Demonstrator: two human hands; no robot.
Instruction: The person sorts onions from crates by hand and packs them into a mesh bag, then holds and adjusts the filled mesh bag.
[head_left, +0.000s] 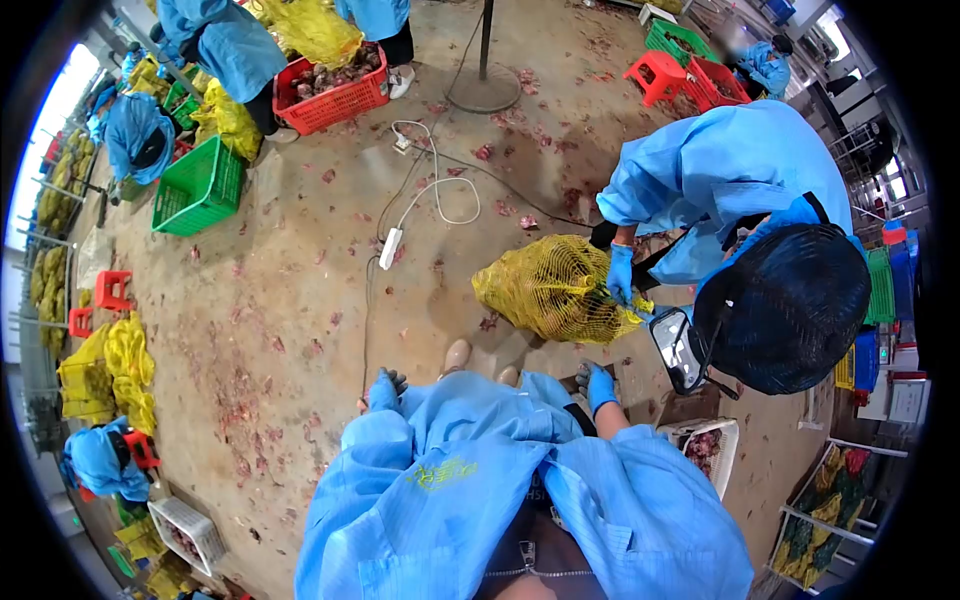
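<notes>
My left hand point(385, 389), in a blue glove with dark grey fingertips, hangs beside my blue smock with fingers apart and nothing visible in it. On the other side my right hand point(598, 387), gloved alike, has its fingers loosely apart and holds nothing I can see. Ahead and to the right of my shoes, a full yellow mesh sack point(548, 290) lies on the floor. A co-worker in a blue smock and dark cap point(785, 305) bends over it, a blue-gloved hand point(620, 275) at its gathered end. Neither of my hands touches the sack.
A white power strip point(390, 248) and cable lie on the floor ahead. A red crate point(330, 90) of onion-like bulbs, a green crate point(200, 187) and a metal pole point(486, 40) stand farther off. At right is a white crate point(728, 462). Several co-workers are around.
</notes>
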